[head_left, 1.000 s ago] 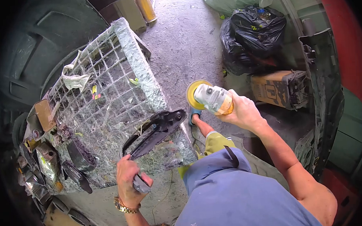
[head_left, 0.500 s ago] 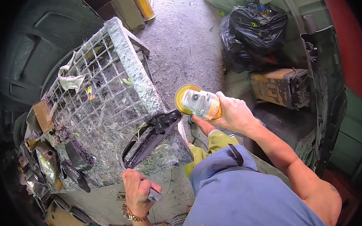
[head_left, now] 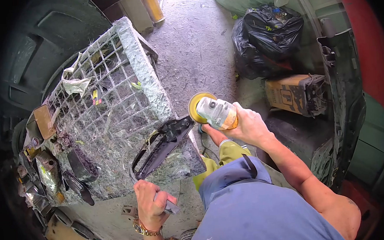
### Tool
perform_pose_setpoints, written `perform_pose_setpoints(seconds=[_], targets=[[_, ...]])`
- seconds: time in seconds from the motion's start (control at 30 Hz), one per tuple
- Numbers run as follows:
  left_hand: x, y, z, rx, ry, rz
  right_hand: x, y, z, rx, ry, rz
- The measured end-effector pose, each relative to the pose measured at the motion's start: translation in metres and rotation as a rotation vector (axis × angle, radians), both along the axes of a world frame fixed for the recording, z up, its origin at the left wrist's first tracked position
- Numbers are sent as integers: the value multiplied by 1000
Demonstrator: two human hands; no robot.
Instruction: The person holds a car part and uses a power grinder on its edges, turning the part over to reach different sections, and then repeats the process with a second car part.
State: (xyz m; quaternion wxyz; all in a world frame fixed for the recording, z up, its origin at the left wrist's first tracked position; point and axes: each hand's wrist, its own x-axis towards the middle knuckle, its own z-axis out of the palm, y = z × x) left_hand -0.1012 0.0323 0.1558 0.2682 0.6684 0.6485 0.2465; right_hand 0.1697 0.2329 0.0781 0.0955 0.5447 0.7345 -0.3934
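My right hand [head_left: 254, 127] is wrapped round an angle grinder [head_left: 215, 112] with a worn grey-and-orange body. Its round yellow disc [head_left: 195, 103] is right at the far tip of a black plastic part [head_left: 165, 146]. This long part has a slot along it and lies slanted over the corner of the grid-topped bench [head_left: 144, 74]. Near the bench's front edge, my left hand [head_left: 152, 203] is closed round the part's near end, and a grey stub [head_left: 172, 207] sticks out beside the thumb.
Fibre scraps and dust coat the bench. A rag [head_left: 76, 85], a brown block [head_left: 44, 121] and a dark scraper-like piece [head_left: 78, 187] lie on its left side. Black garbage bags [head_left: 268, 37] and a yellow-and-black case [head_left: 292, 94] stand on the floor at right.
The grinder and my right hand have shifted slightly right and down. My left hand has moved a little to the right, still gripping the part.
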Motion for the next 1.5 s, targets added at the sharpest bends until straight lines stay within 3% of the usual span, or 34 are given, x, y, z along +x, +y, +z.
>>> perform_pose_setpoints(seconds=[1.5], targets=[[-1,9,3,-3,-6,-64,-12,7,-7,40,13,-1]])
